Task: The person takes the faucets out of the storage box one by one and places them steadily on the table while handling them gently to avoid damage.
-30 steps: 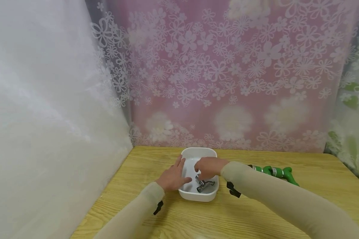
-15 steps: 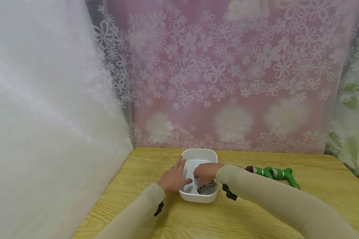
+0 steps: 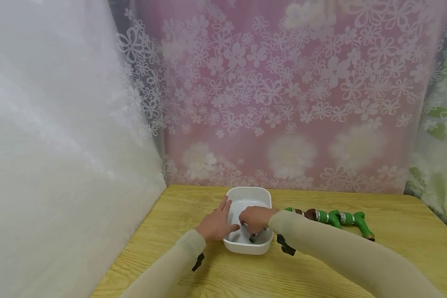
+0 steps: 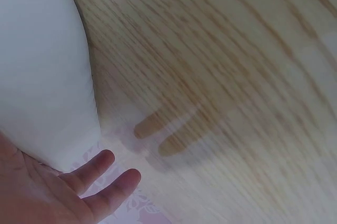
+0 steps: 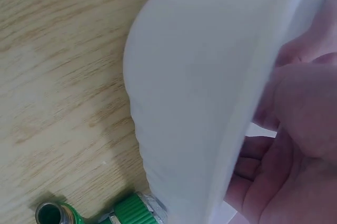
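A white plastic basin (image 3: 247, 248) stands on the wooden table. My left hand (image 3: 215, 223) rests on its left rim, thumb over the inside and fingers straight. In the left wrist view, two straight fingers (image 4: 113, 195) show beyond the basin's outer wall (image 4: 45, 66). Inside the basin my right hand (image 3: 256, 218) bends down with curled fingers over a chrome tap (image 3: 253, 238). Most of the tap is hidden under the hand; one end shows below it. The right wrist view has the curled right hand (image 5: 295, 124) behind the basin wall (image 5: 195, 76), which hides the fingertips.
Right of the basin, partly behind my right sleeve, lies a row of green pipe fittings (image 3: 334, 217) with metal collars. A pink flowered curtain (image 3: 283, 103) hangs behind the table, and a pale sheet (image 3: 67, 124) on the left.
My right hand has lowered into the basin onto the tap, covering most of it, and the tap has shifted slightly. The left hand stays on the rim.
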A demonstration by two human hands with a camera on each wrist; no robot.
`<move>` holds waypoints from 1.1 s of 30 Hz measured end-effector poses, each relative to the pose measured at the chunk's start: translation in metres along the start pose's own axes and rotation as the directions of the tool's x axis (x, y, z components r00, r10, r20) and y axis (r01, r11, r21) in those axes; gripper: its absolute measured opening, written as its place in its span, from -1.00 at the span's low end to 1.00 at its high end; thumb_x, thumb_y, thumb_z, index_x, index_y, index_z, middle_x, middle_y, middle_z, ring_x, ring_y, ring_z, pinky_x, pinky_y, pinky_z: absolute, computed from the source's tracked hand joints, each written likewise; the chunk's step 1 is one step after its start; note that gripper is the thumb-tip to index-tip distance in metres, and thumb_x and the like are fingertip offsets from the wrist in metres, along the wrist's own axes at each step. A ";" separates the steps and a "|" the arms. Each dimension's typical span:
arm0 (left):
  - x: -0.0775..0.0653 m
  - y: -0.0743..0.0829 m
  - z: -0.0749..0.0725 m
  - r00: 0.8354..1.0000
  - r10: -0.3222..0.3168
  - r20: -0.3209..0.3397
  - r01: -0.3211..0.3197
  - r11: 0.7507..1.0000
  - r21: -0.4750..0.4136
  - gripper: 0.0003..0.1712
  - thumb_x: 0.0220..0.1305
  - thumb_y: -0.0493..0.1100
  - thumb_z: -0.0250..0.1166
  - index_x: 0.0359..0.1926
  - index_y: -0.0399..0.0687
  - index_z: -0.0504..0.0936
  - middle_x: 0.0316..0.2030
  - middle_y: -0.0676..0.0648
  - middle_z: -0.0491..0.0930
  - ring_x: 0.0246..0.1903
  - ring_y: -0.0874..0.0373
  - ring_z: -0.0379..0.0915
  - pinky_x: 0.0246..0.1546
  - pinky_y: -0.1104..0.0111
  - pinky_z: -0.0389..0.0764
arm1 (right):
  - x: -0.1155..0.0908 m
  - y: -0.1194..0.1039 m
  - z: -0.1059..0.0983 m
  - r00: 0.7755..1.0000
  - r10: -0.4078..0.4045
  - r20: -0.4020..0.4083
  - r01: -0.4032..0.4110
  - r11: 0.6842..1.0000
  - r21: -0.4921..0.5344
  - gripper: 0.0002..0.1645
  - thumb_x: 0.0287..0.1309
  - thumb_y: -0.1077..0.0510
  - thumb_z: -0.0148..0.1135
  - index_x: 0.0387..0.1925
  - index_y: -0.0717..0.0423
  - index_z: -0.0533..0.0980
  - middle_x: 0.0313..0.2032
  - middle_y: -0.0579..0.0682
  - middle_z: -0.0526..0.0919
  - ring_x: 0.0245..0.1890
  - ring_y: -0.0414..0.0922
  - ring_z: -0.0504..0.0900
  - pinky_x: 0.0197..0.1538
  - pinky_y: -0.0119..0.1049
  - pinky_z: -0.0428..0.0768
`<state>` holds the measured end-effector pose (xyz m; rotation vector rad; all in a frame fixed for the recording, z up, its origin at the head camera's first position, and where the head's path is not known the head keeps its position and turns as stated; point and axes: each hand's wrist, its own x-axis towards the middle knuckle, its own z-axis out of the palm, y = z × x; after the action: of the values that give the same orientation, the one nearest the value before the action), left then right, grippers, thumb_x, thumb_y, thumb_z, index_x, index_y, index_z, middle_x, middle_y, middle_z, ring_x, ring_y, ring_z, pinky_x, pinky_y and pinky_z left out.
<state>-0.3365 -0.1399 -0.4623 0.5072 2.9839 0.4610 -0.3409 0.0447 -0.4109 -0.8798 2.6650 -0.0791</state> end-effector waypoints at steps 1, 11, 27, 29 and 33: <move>0.000 0.000 -0.001 1.000 0.002 0.001 -0.002 1.000 0.004 0.07 0.37 0.32 0.19 0.63 0.01 -0.13 0.63 0.00 -0.30 0.42 -0.24 0.24 0.21 -0.14 0.46 | -0.001 0.000 -0.001 1.000 0.002 -0.004 -0.002 1.000 0.007 -0.70 0.25 0.29 0.30 0.01 0.04 0.65 -0.21 -0.12 0.69 -0.36 -0.26 0.54 -0.16 -0.27 0.61; 0.001 0.002 -0.004 1.000 0.020 0.006 -0.021 0.999 0.040 0.07 0.37 0.38 0.13 0.64 0.03 -0.13 0.63 -0.02 -0.28 0.42 -0.29 0.23 0.25 -0.19 0.40 | -0.010 0.004 -0.005 0.992 -0.028 -0.121 0.023 0.999 -0.044 -0.75 0.24 0.18 0.33 -0.05 -0.11 0.63 -0.33 -0.24 0.61 -0.40 -0.25 0.49 -0.23 -0.26 0.55; -0.004 0.007 -0.005 1.000 0.010 0.003 -0.010 0.999 0.033 0.05 0.37 0.35 0.16 0.63 0.01 -0.09 0.63 -0.06 -0.23 0.41 -0.29 0.24 0.23 -0.17 0.42 | -0.045 0.015 -0.017 0.920 -0.105 -0.378 0.104 0.994 -0.022 -0.69 0.33 0.16 0.22 0.08 -0.11 0.54 -0.21 -0.12 0.64 -0.43 -0.25 0.49 -0.34 -0.28 0.51; -0.004 0.007 -0.005 1.000 0.008 0.002 -0.008 0.999 0.038 0.06 0.37 0.36 0.15 0.63 0.01 -0.09 0.63 -0.07 -0.22 0.42 -0.29 0.23 0.24 -0.16 0.43 | -0.052 0.019 -0.018 0.914 -0.107 -0.392 0.111 0.994 -0.013 -0.65 0.31 0.17 0.24 0.12 -0.07 0.52 -0.21 -0.11 0.64 -0.43 -0.26 0.50 -0.35 -0.30 0.50; -0.003 0.008 -0.005 1.000 0.005 -0.001 -0.005 0.999 0.052 0.07 0.35 0.39 0.14 0.63 -0.01 -0.08 0.63 -0.07 -0.21 0.42 -0.26 0.23 0.22 -0.11 0.47 | -0.068 0.028 -0.021 0.901 -0.130 -0.414 0.132 0.991 -0.023 -0.64 0.31 0.17 0.24 0.13 -0.04 0.50 -0.25 -0.16 0.62 -0.46 -0.30 0.46 -0.42 -0.36 0.45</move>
<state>-0.3317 -0.1352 -0.4550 0.5187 3.0037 0.3859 -0.3125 0.1058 -0.3760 -1.1519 2.9835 -0.3431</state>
